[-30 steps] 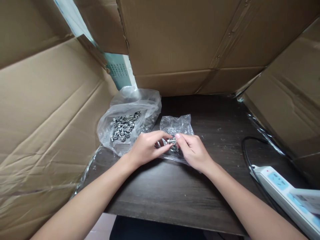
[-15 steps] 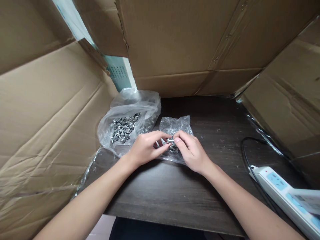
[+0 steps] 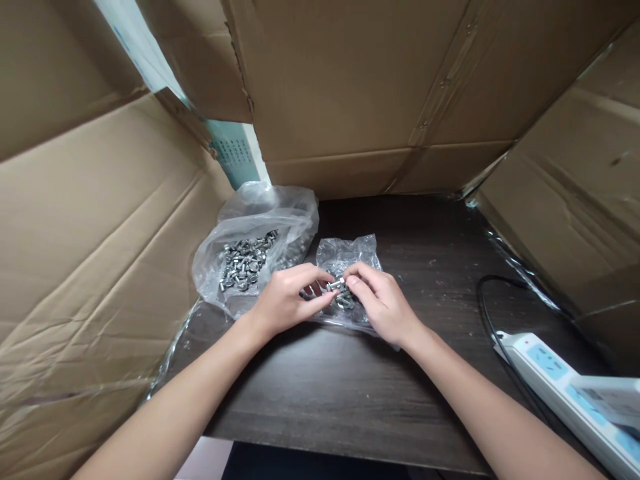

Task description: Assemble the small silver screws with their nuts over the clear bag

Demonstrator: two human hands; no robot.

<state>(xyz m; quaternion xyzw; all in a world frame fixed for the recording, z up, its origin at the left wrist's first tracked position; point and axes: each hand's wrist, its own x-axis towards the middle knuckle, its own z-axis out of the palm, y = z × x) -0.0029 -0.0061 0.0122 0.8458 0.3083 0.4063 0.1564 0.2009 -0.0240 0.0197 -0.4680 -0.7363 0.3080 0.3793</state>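
A silver bolt (image 3: pixel 336 285) lies between the fingertips of my two hands, above a small clear plastic bag (image 3: pixel 349 251) with several metal pieces in it. My left hand (image 3: pixel 291 293) has its thumb and fingers closed on the bolt's left end. The fingertips of my right hand (image 3: pixel 380 298) are pinched together at the right end, where a small metal piece shows; its shape is partly hidden. Just left of the small bag stands a larger open plastic bag (image 3: pixel 207 257) holding many loose silver bolts (image 3: pixel 245 261).
Cardboard walls (image 3: pixel 350 87) enclose the dark wooden table (image 3: pixel 320 393) at the back and both sides. A white power strip (image 3: pixel 555 373) with a black cable (image 3: pixel 483 313) lies at the right. A green printed sheet (image 3: pixel 234 153) shows through a gap.
The bolt between my hands has tilted, and more of its right end shows. My right fingertips have shifted slightly off it. The whole view has moved a little.
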